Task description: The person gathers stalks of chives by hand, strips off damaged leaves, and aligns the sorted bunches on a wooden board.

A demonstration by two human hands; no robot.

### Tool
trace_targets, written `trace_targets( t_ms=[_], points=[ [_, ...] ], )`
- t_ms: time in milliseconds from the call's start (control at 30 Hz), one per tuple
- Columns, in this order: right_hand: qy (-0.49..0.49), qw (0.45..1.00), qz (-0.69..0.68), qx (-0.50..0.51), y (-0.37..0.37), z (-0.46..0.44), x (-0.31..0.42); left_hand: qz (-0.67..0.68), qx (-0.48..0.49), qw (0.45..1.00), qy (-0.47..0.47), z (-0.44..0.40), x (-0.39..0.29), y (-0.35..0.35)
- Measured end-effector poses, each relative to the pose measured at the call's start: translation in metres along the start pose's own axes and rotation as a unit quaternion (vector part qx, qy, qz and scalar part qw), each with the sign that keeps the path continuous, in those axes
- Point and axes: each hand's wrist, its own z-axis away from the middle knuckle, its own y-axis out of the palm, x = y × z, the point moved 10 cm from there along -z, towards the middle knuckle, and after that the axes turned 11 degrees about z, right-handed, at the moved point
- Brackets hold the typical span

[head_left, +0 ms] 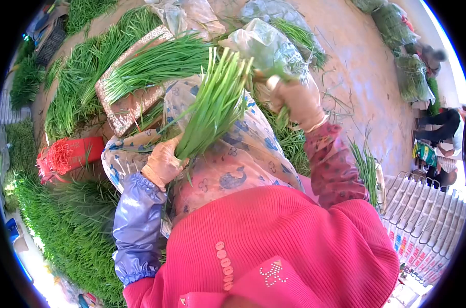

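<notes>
My left hand [163, 162], in a pale glove, is closed round the lower part of a thick bunch of green chives [215, 102]. The bunch leans up and to the right over my lap, its paler cut ends at the top. To the right of those ends is my right hand [297, 102], gloved too, with curled fingers. Blurred green leaves stick out above and below its grip. Across my lap lies a translucent patterned apron [235, 177]. Beyond my left hand, more chives [161, 64] rest on a patterned board [121, 117].
Heaps of chives [63, 220] cover the floor at left, near a red bundle of ties [71, 156]. Plastic bags [266, 43] lie ahead. Stacked white crates [428, 220] stand at right. Another person [446, 128] and filled bags [394, 25] are along the far right wall.
</notes>
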Motion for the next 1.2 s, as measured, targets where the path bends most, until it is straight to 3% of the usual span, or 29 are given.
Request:
trace_targets(
  t_ms=[100, 133, 167, 200, 233, 267, 333, 400, 467, 533, 633, 667, 733, 800, 833, 967, 1033, 1133, 1200],
  points=[
    [0.046, 0.983, 0.175, 0.003, 0.035, 0.008, 0.003, -0.032, -0.042, 0.998, 0.021, -0.005, -0.011, -0.002],
    [0.046, 0.984, 0.175, 0.003, 0.034, 0.008, 0.001, -0.138, -0.073, 0.986, 0.064, -0.004, -0.027, -0.007],
    [0.026, 0.958, 0.285, -0.02, 0.028, 0.006, 0.002, -0.241, -0.104, 0.959, 0.104, -0.001, -0.04, -0.011],
    [0.006, 0.919, 0.392, -0.041, 0.024, 0.004, 0.002, -0.241, -0.106, 0.959, 0.101, 0.0, -0.037, -0.014],
    [-0.055, 0.953, 0.285, -0.085, 0.019, 0.002, 0.002, -0.305, -0.133, 0.937, 0.104, 0.003, -0.036, -0.021],
    [-0.054, 0.954, 0.285, -0.079, 0.014, 0.002, -0.001, -0.367, -0.158, 0.91, 0.107, 0.006, -0.037, -0.026],
    [0.107, 0.987, 0.039, -0.112, -0.015, 0.012, -0.028, -0.397, -0.163, 0.901, 0.056, 0.005, -0.039, -0.03],
    [0.068, 0.992, -0.017, -0.103, -0.057, 0.0, -0.075, -0.48, -0.172, 0.86, 0.032, 0.003, -0.038, -0.031],
    [0.031, 0.992, -0.073, -0.096, -0.087, 0.004, -0.093, -0.505, -0.185, 0.839, 0.085, 0.004, -0.039, -0.029],
    [0.133, 0.978, 0.157, -0.049, -0.102, 0.021, -0.116, -0.556, -0.171, 0.808, 0.099, 0.003, -0.038, -0.023],
    [0.269, 0.838, 0.474, 0.033, -0.122, 0.049, -0.145, -0.575, -0.167, 0.794, 0.106, 0.002, -0.041, -0.02],
    [0.272, 0.836, 0.475, 0.034, -0.123, 0.056, -0.144, -0.588, -0.159, 0.788, 0.087, 0.002, -0.041, -0.02],
    [0.161, 0.757, 0.63, 0.06, -0.106, 0.066, -0.121, -0.579, -0.16, 0.795, 0.092, 0.001, -0.045, -0.019],
    [0.118, 0.895, 0.428, 0.037, -0.085, 0.046, -0.098, -0.56, -0.199, 0.782, 0.186, 0.006, -0.055, -0.018],
    [0.097, 0.943, 0.319, 0.009, -0.069, 0.039, -0.07, -0.566, -0.196, 0.778, 0.189, 0.006, -0.056, -0.017],
    [0.077, 0.947, 0.311, 0.001, -0.02, 0.013, -0.033, -0.597, -0.21, 0.746, 0.208, 0.006, -0.059, -0.014],
    [-0.002, 0.921, 0.379, 0.087, 0.022, 0.004, -0.016, -0.616, -0.217, 0.729, 0.206, 0.006, -0.063, -0.012],
    [-0.012, 0.886, 0.452, 0.108, 0.053, 0.006, -0.018, -0.628, -0.191, 0.733, 0.178, 0.007, -0.066, -0.01],
    [-0.051, 0.898, 0.433, 0.068, 0.061, 0.012, -0.029, -0.634, -0.182, 0.736, 0.154, 0.006, -0.061, -0.009]
  ],
)
